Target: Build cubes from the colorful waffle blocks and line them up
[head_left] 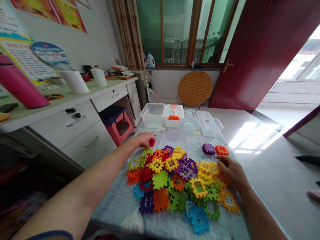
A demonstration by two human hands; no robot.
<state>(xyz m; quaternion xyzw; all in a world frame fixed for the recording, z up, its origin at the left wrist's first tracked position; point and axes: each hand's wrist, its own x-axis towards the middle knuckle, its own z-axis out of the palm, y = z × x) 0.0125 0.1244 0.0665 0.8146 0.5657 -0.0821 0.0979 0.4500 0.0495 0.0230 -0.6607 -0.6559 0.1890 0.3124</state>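
Observation:
A heap of coloured plastic interlocking tiles point(180, 180) lies on a pale blue cloth point(140, 216). My left hand point(145, 138) reaches far forward and closes on a red tile point(151, 142) at the heap's far left edge. My right hand point(231, 170) rests on the heap's right side, fingers curled over yellow and orange tiles; what it grips I cannot make out. A purple tile point(208, 148) and an orange tile point(221, 150) lie apart beyond the heap.
Clear plastic boxes point(152, 115) and a lidded box with an orange latch point(173, 115) stand at the cloth's far end. A white desk with drawers point(82, 123) runs along the left, a red stool point(117, 125) beneath it. A dark red door point(257, 50) stands open.

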